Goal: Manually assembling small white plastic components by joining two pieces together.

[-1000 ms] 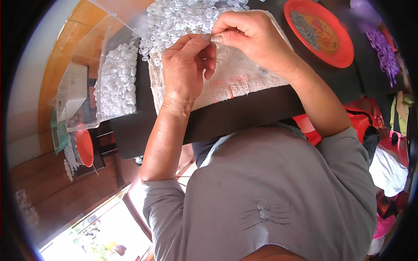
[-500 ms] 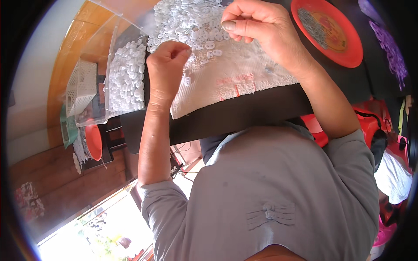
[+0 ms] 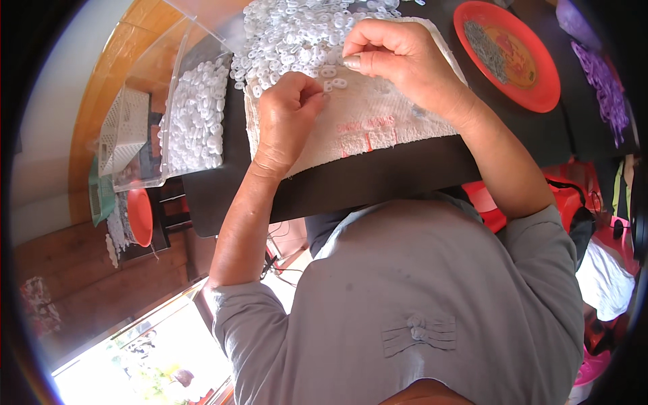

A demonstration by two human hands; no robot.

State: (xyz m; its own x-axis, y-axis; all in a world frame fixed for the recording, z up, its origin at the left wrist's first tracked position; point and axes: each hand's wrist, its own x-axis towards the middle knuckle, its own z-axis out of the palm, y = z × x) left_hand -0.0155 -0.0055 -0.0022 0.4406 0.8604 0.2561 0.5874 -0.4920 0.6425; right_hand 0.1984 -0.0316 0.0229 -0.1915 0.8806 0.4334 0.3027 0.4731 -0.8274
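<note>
My left hand (image 3: pixel 289 120) hovers over the near left of a cream towel (image 3: pixel 378 111), its thumb and fingers pressed together. Whatever lies in that pinch is too small or hidden to name. Farther right, my right hand (image 3: pixel 408 64) is also closed in a pinch, thumb against forefinger, beside the heap. I cannot make out what it holds, if anything. Small white oval pieces with holes (image 3: pixel 290 44) are heaped at the towel's far side, and a few lie loose between my hands.
On the left stands a clear plastic box (image 3: pixel 177 101) with many white pieces in it. A red plate (image 3: pixel 543 94) with small grey bits lies at the far right, near a purple bundle (image 3: pixel 604 88). The black table's near edge runs before my body.
My left hand has moved right, closer to the right hand, and its fingertips now point toward the towel's middle. The right hand has hardly shifted and stays pinched.
</note>
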